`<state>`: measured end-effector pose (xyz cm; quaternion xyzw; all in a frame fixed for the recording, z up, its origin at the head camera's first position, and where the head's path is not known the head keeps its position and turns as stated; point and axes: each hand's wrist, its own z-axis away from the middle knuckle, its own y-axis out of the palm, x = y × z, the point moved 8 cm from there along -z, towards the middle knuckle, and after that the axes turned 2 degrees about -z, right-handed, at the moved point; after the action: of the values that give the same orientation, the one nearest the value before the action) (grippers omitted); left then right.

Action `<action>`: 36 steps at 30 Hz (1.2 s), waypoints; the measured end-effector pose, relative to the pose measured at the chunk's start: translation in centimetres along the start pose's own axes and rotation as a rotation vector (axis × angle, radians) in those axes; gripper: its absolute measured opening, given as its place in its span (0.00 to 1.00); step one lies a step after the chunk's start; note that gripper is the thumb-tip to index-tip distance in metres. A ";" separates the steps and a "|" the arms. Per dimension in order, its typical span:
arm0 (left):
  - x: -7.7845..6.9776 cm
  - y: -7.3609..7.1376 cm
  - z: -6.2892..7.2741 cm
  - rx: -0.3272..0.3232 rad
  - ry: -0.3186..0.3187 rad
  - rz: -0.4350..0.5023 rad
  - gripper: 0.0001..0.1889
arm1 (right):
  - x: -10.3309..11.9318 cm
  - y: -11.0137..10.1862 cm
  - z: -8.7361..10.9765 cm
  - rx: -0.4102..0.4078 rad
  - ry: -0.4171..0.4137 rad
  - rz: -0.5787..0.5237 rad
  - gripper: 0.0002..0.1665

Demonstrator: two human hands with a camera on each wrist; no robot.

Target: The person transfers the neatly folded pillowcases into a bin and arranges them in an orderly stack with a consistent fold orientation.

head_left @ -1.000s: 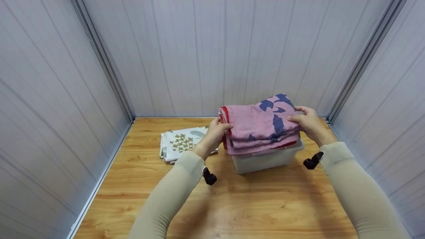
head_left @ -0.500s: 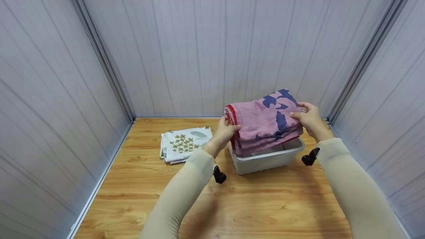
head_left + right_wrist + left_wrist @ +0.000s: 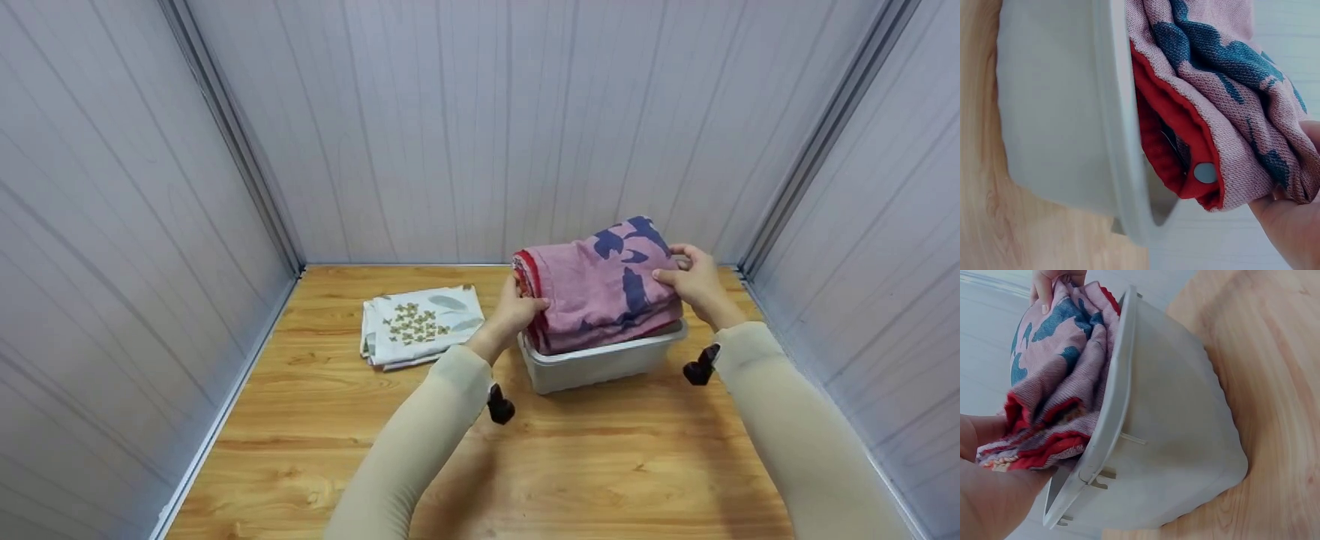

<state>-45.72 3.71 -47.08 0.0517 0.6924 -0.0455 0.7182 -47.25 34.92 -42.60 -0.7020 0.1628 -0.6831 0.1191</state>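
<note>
A folded pink cloth (image 3: 592, 292) with dark blue shapes and red edging sits partly inside a white plastic bin (image 3: 600, 367), its upper folds above the rim. My left hand (image 3: 514, 311) grips its left end, thumb on top and fingers underneath. At the opposite end my right hand (image 3: 697, 285) pinches the cloth between thumb and fingers. The left wrist view has the red-edged folds (image 3: 1050, 444) pressed between thumb and fingers beside the bin's rim (image 3: 1123, 371). In the right wrist view, a grey round snap (image 3: 1205, 172) shows on the red lining.
To the left, a folded white cloth (image 3: 420, 326) with yellow-brown flowers and grey-green leaves lies on the wooden surface (image 3: 570, 465). Pale panel walls (image 3: 465, 127) stand at the back and on both sides, the back one close behind the bin.
The pink cloth first shifted right and up, then came down into the bin with both hands on it. The left hand moved right, away from the white cloth.
</note>
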 end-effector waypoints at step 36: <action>-0.4 1.3 -0.5 0.010 -0.004 -0.631 0.20 | -3.8 3.0 -0.4 0.136 0.061 0.287 0.36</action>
<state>-46.06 5.05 -46.71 -0.1622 0.6727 -0.2696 0.6697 -47.91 33.67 -47.25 -0.6409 0.2181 -0.6894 0.2577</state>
